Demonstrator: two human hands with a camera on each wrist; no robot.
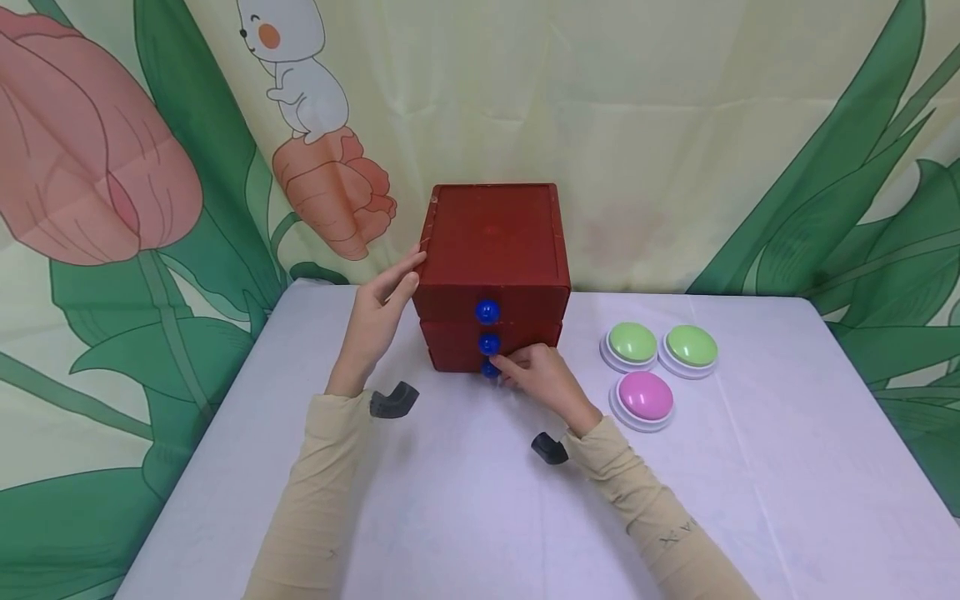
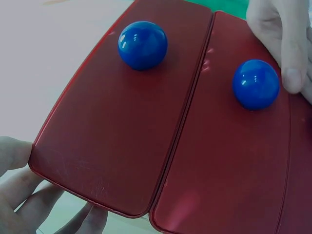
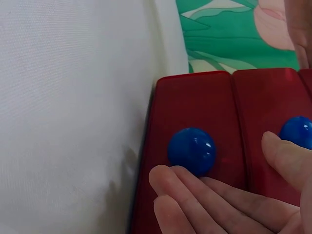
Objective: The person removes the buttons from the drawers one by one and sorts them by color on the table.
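A red box of stacked drawers (image 1: 491, 237) has three round blue knobs down its front. My left hand (image 1: 378, 317) rests against the box's left side, its fingers (image 2: 29, 195) extended along the edge by the top drawer. Low at the front is my right hand (image 1: 546, 379). Its fingertips (image 3: 168, 178) are right at the bottom knob (image 3: 191, 151), with the thumb spread apart from them near the middle knob (image 1: 489, 344). Above these, the top knob (image 1: 487, 312) is untouched. All the drawers appear closed.
Two green push buttons (image 1: 632, 342) and a pink push button (image 1: 646, 396) sit on the white table (image 1: 465, 517) to the right of the box. Behind the box hangs a printed cloth (image 1: 637, 150) with plants and a rabbit on a carrot.
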